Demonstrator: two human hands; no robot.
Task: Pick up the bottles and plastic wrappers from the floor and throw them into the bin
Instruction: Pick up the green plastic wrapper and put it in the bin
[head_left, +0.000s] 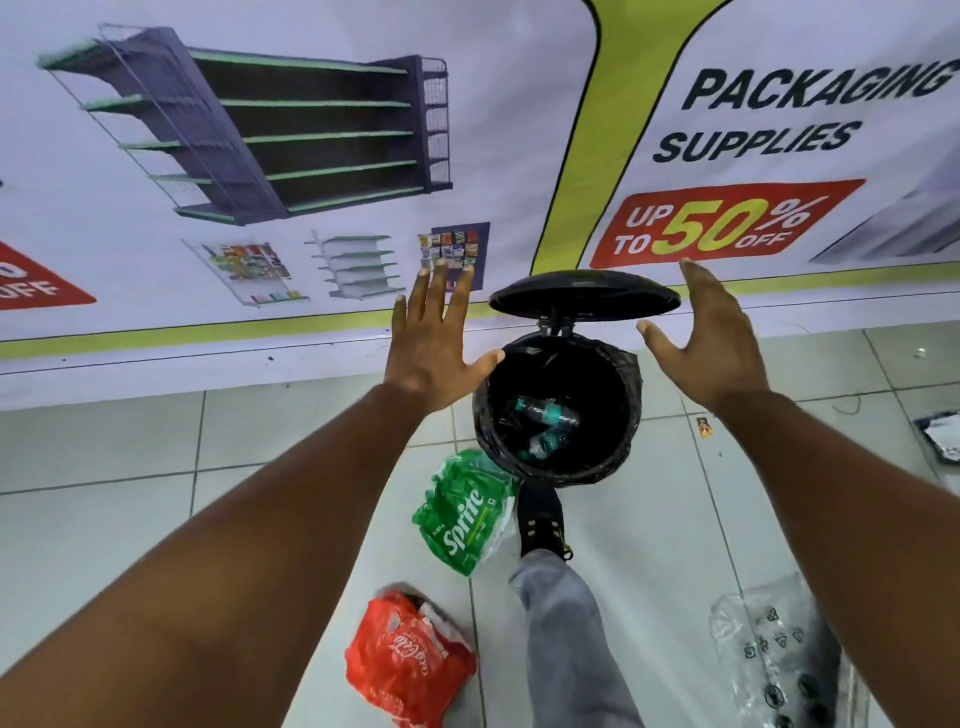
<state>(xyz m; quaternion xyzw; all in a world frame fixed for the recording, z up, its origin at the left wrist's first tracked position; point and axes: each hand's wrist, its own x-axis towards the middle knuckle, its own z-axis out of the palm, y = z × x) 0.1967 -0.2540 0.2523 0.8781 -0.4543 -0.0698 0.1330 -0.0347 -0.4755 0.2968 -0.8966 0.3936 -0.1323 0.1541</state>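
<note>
While both hands (434, 343) (709, 345) hover spread, empty: bin (558, 467) between, bottles (545, 423) inside.

Floor (130, 447): pale square tiles, dark grout, a few specks of dirt. Wall behind covered by printed banner (311, 156): shelving-rack photos, yellow-green stripe, "PACKAGING SUPPLIES", red "UP TO 50% OFF" tag (722, 223). Even, flat lighting.
</note>
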